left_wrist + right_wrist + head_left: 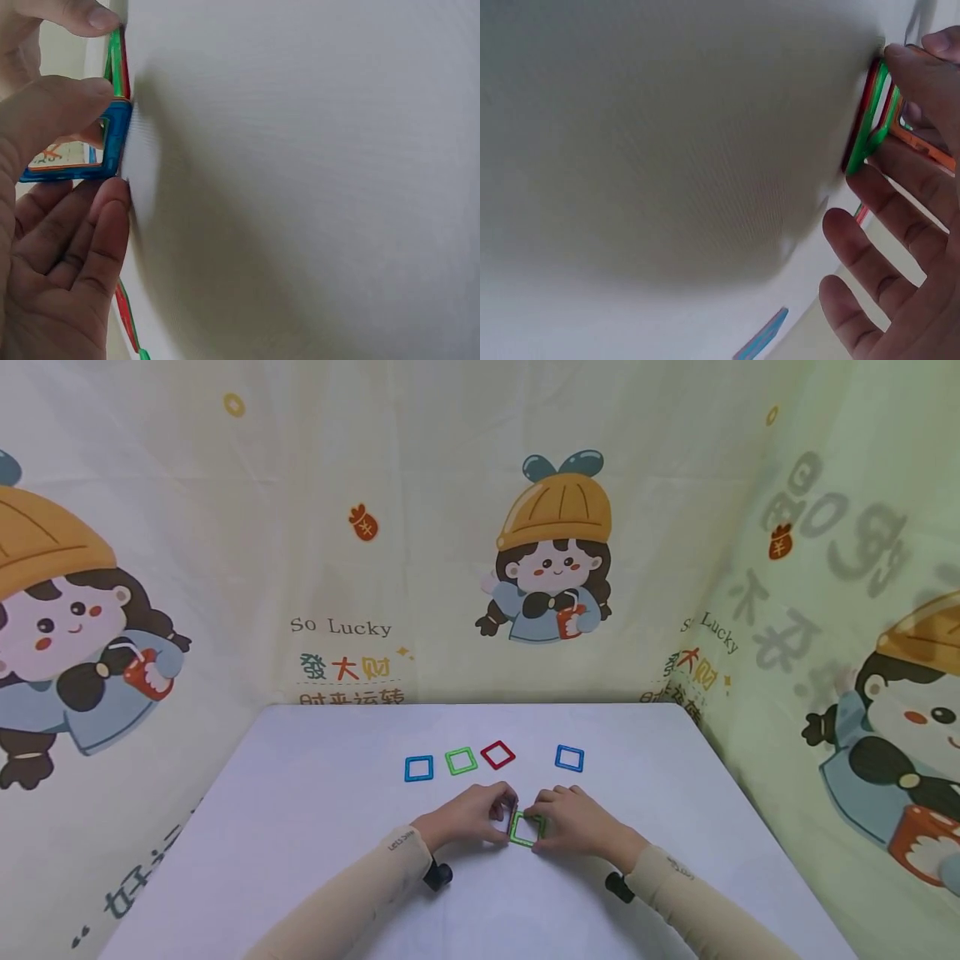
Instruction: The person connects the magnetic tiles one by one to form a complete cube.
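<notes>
On the tabletop between both hands lies a green square frame, a red layer along its edge in the wrist views. My right hand pinches it from the right with thumb and fingers. At its left edge a second square stands upright, its blue face seen in the left wrist view and its orange face in the right wrist view. The left hand pinches this upright square between thumb and fingers. The two squares touch along one edge.
Farther back on the white table lie a light blue square, another green square, a red square and, to the right, a blue square. Printed cloth hangs behind and beside the table.
</notes>
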Demonstrator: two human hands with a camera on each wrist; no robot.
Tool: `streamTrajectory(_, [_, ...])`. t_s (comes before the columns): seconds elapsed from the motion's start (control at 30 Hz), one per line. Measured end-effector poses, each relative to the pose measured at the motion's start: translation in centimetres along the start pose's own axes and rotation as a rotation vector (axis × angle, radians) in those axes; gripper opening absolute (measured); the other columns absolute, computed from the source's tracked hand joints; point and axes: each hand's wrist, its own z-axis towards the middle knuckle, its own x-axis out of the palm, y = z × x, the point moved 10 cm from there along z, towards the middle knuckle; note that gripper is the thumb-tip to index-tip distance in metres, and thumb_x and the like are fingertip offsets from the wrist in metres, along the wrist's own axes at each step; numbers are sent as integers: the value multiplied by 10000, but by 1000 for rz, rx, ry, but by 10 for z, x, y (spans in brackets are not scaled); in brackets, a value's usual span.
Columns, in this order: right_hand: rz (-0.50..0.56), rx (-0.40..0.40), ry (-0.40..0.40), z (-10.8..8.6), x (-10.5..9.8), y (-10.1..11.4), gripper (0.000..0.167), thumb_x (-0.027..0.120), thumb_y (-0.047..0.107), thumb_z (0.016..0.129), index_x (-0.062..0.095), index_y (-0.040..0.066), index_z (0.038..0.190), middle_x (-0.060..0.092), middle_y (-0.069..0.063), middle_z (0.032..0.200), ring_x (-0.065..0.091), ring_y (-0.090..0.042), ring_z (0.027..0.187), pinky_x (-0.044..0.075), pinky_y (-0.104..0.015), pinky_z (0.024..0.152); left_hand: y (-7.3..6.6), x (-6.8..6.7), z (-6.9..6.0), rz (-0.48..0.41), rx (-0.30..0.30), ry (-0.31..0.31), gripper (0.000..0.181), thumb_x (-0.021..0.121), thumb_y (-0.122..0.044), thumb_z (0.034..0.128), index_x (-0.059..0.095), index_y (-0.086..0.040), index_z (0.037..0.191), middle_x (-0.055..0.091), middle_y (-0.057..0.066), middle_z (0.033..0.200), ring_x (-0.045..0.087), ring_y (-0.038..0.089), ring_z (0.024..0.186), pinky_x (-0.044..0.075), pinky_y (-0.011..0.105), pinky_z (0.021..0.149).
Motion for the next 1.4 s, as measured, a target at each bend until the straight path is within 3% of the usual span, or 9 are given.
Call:
streamTrajectory(0.2, [100, 72, -24, 3, -7, -29, 325, 656, 441, 997, 763, 213, 1202, 721, 35, 1163, 648, -208, 1094, 501, -514, 945, 3, 2, 1, -17, 5, 1, 596, 912, -210, 794, 599, -215, 1301, 634, -134, 1070, 580, 53, 923, 522, 213, 816])
streamTrajectory(0.43, [-32, 232, -130, 10, -28, -91, 349, 712, 253, 976, 704, 92, 1286, 665, -146, 1307, 646, -400, 1135, 527, -615, 893, 4, 3, 4, -14, -6, -12, 598, 927, -211, 773, 603, -246, 1274, 627, -150, 1061, 573, 52, 925, 520, 211, 819])
streamTrajectory(0.67, [-35, 395, -29, 15, -14, -130, 538, 689, 283, 990, 555, 86, 1473, 573, -187, 1465, 567, -477, 1252, 485, -651, 977, 4, 4, 6, -15, -19, -16, 608, 930, -200, 768, 604, -245, 1280, 626, -157, 1068, 576, 58, 933, 522, 213, 827])
streamTrajectory(0.9, [-64, 369, -83, 19, -15, -128, 496, 744, 276, 939, 632, 81, 1382, 654, -156, 1338, 624, -428, 1149, 528, -607, 892, 5, 5, 6, -18, -23, -15, 619, 930, -204, 771, 609, -226, 1299, 627, -153, 1086, 577, 60, 933, 521, 214, 824])
streamTrajectory(1.13, [-30, 344, -91, 16, -17, -117, 455, 740, 300, 928, 675, 67, 1314, 669, -142, 1286, 630, -396, 1128, 522, -594, 893, 4, 5, 6, -14, -17, -21, 603, 931, -210, 771, 623, -207, 1289, 619, -140, 1120, 576, 56, 941, 522, 216, 842])
streamTrajectory(1.4, [-11, 267, -78, 19, -15, -103, 365, 637, 342, 1006, 716, 97, 1265, 694, -97, 1255, 640, -340, 1082, 518, -561, 865, 4, 4, 5, -9, -34, -17, 614, 931, -216, 773, 625, -201, 1305, 627, -140, 1113, 576, 64, 938, 524, 216, 839])
